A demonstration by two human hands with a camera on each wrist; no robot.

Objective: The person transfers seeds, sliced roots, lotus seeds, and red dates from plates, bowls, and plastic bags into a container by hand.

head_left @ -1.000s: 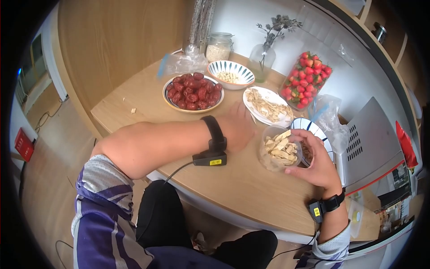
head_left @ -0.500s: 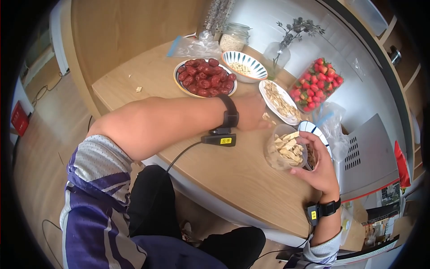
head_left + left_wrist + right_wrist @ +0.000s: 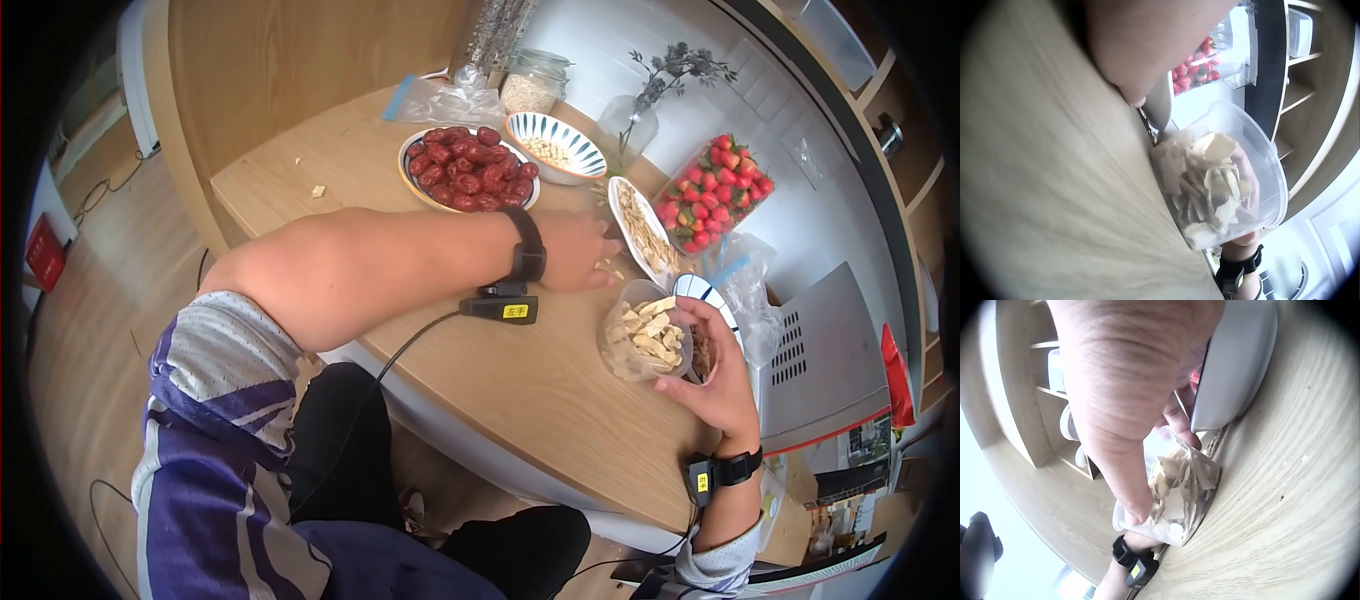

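Observation:
My right hand (image 3: 718,362) grips a clear plastic tub (image 3: 612,347) by its right side, fingers behind and thumb at the near side. Pale dried slices (image 3: 655,335) fill part of the tub, which stands upright on the table. My left hand (image 3: 575,250) is low over the table, its fingers at the near left edge of a white plate (image 3: 622,190) of thin dried slices. This plate stands tilted in the head view. A few loose slices (image 3: 610,268) lie between the left thumb and fingers, and others (image 3: 600,190) lie beyond the hand.
A plate of red dates (image 3: 465,170) and a striped bowl (image 3: 590,165) of pale bits stand behind the left hand. A box of strawberries (image 3: 715,190) is at the back. Right of the tub are a blue-striped bowl (image 3: 712,297), a plastic bag (image 3: 750,300) and a grey laptop (image 3: 830,340).
My left hand has moved right, to the edge of the white plate. The plate looks narrower and more tilted, with slices showing at its left. My right hand keeps its grip on the tub.

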